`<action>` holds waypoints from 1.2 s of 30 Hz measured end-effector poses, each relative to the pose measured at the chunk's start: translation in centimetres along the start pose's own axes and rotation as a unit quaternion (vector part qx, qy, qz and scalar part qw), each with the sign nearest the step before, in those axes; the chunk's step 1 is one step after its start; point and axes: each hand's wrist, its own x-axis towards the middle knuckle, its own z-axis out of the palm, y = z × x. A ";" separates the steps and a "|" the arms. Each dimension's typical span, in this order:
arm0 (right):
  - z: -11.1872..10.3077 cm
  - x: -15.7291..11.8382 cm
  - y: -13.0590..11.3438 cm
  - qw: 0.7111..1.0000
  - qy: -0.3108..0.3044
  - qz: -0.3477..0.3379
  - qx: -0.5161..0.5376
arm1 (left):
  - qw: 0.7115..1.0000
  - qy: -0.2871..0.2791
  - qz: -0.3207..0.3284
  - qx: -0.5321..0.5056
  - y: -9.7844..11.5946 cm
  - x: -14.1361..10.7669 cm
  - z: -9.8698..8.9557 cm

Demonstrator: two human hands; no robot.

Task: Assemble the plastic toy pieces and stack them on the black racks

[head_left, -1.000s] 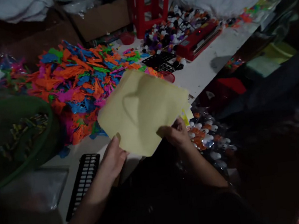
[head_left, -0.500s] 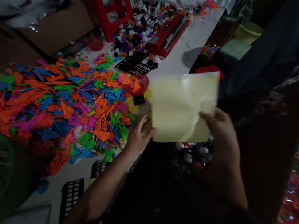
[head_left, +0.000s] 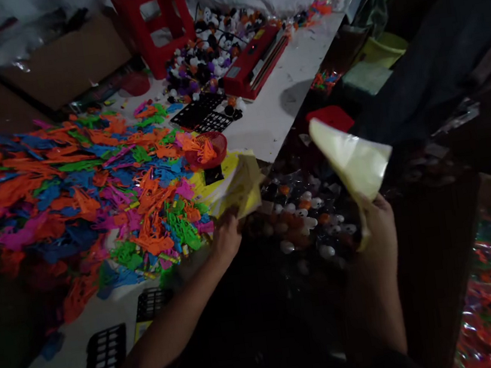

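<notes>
My right hand grips a pale yellow paper sheet, which curls and bends above the fingers. At the near edge of a see-through plastic sheet, my left hand has its fingers closed; whether it is a bag or a single film I cannot tell. Under that plastic lies a bright yellow printed sheet with a black patch. A small red basket holding orange plastic pieces stands just beyond. Between and below my hands sit clear bags of white and orange beads.
A wide heap of coloured plastic pieces covers the left of the white table. Farther back are a red bag sealer, mixed beads and a red stool. Black plastic grids lie near. A carton stands right.
My right hand has drawn the yellow paper away to the right, and it now curls instead of lying flat. My left hand has closed on the plastic sheet. The view has shifted slightly.
</notes>
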 end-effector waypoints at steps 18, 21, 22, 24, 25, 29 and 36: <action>19.6 -1.6 -1.4 0.871 -0.295 -0.054 -0.388 | 0.994 0.112 -0.003 0.014 -2.4 -0.4 -1.9; 21.1 -0.9 -1.6 0.868 -0.290 -0.039 -0.400 | 0.989 0.042 0.139 0.036 -2.3 -0.6 -1.0; 21.2 -0.7 -1.6 0.872 -0.286 -0.037 -0.397 | 0.985 0.029 0.162 0.047 -2.2 -0.7 -0.7; 21.1 -0.4 -1.3 0.887 -0.277 -0.049 -0.367 | 0.983 0.016 0.170 0.066 -2.1 -1.0 -0.2; 20.9 -0.3 -1.0 0.896 -0.275 -0.059 -0.343 | 0.984 0.011 0.164 0.073 -2.1 -1.1 0.0; 19.9 -0.5 0.0 0.921 -0.262 -0.071 -0.281 | 0.982 -0.028 0.158 0.097 -1.9 -1.4 0.4; 18.4 -2.3 -1.9 0.897 -0.194 -0.124 -0.377 | 0.983 -0.016 0.163 0.088 -1.5 -1.6 0.6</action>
